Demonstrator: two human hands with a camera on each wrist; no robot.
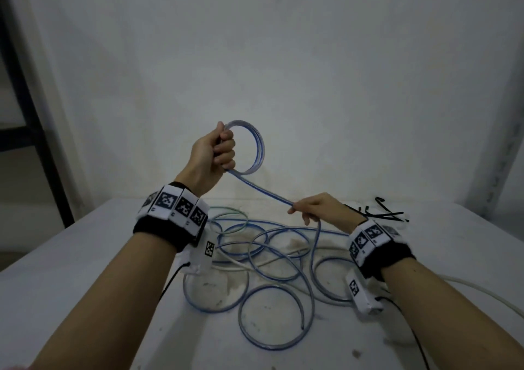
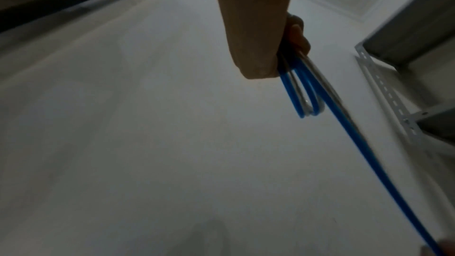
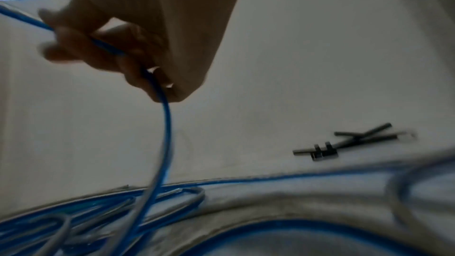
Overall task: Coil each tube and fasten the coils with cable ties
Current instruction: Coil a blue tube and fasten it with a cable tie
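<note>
The left hand (image 1: 211,157) is raised above the tabletop (image 1: 85,298), its fingers (image 1: 226,154) curled tight round a small coil (image 1: 249,145) of blue tube, a few turns stacked together. The coil stands on edge, its open ring facing the head camera and jutting out to the right of the fist. In the left wrist view the same hand (image 2: 258,46) shows the turns as narrow blue loops (image 2: 307,100) hanging out below the fist.

From the bottom of the coil one straight run of the blue tube (image 1: 263,188) slants down and to the right to the right hand (image 1: 314,208), which is lower, just above the tabletop. Its thumb and fingers (image 3: 81,46) are closed loosely round the tube, which passes through the hand (image 3: 152,26) and then bends straight down to the tabletop.

The rest of the tube lies in loose, sprawling loops (image 1: 269,298) on the tabletop between the forearms, crossing each other. A pale tube (image 1: 482,293) runs off to the right edge, and a faint greenish loop (image 1: 229,213) lies at the back of the tangle.

Black cable ties (image 1: 380,213) lie in a small crossed pile at the back right, apart from the tubes (image 3: 349,143).

Both wrists wear black bands with square black-and-white coded markers (image 1: 173,202); no readable writing shows
</note>
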